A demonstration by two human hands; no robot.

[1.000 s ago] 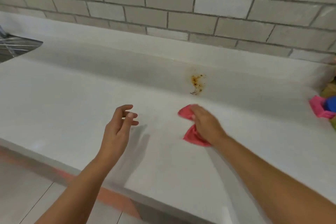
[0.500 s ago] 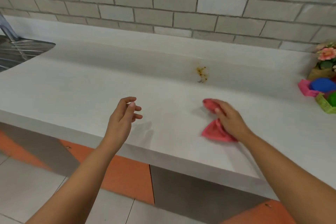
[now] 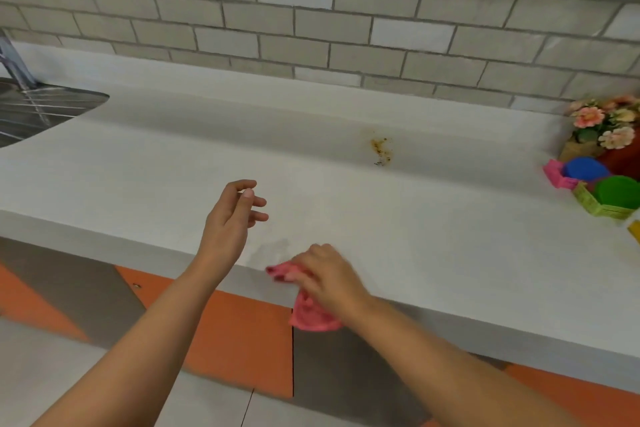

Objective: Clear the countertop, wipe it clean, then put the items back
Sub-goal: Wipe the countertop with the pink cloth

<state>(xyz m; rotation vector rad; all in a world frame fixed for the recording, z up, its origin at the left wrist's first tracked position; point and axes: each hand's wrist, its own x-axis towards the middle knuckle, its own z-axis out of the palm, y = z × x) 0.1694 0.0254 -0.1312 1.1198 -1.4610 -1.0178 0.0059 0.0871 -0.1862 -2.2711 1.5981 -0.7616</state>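
My right hand (image 3: 329,276) grips a pink cloth (image 3: 310,315) at the front edge of the white countertop (image 3: 156,170); part of the cloth hangs over the edge. A faint damp streak lies on the surface just left of that hand. My left hand (image 3: 230,218) hovers above the counter with loosely curled fingers, holding nothing. A brown-yellow stain (image 3: 382,149) sits further back, near the wall.
At the right end stand a flower arrangement (image 3: 604,125), a pink basket (image 3: 554,175) with a blue lid (image 3: 585,168) and a green basket (image 3: 602,206) with a green lid. A steel sink (image 3: 38,107) lies at far left. Tiled wall behind.
My right hand has dragged the pink cloth back from mid-counter to the front edge, where it now hangs over. The view has pulled back. My left hand has stayed hovering.
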